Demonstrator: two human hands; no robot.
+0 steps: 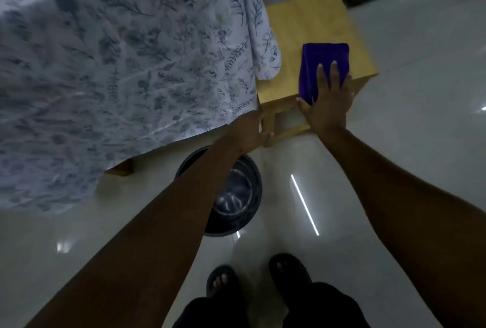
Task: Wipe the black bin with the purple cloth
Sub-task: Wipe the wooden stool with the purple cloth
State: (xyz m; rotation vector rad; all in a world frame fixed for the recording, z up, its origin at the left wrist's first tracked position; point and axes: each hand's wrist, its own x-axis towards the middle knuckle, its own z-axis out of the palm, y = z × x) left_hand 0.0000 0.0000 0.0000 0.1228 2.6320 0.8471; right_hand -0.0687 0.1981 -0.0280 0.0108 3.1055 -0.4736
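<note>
Head view: the right hand (327, 101) lies flat on the purple cloth (324, 70), fingers spread and not yet closed on it, at the near edge of the wooden stool (297, 25), the cloth's long axis running 12 to 6. The left hand (249, 130) rests at the stool's corner, its fingers too blurred to read. From the cloth, the black bin (236, 196) stands open on the floor (394, 143) toward 7 o'clock, nearer the left arm; no writing is legible
</note>
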